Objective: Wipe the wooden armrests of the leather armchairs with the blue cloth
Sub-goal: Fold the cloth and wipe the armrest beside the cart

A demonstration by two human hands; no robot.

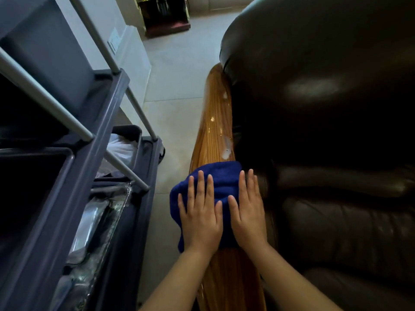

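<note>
So I've got both hands flat on the blue cloth, which is spread over the wooden armrest of the dark leather armchair. Left hand sits on the outer half of the cloth, right hand on the inner half next to the leather. Fingers are straight on both, pressing down, nothing curled or pinched.

Stuff I figure could go sideways from here:

- There are white foamy blobs and wet spots on the wood just past the cloth, along the edge where it meets the leather. If I push straight ahead, I reckon the cloth could shove that stuff off the wood and into the seam or onto the leather.
- I'm only pressing with flat palms, so the cloth could bunch up or slide out from under me on that glossy surface.
- A corner of the cloth hangs off the outer side of the armrest. With nothing gripping it, it might drag the whole thing toward the floor.
- The grey cleaning cart sits near my left elbow, so a wide sweep may bump it.
</note>
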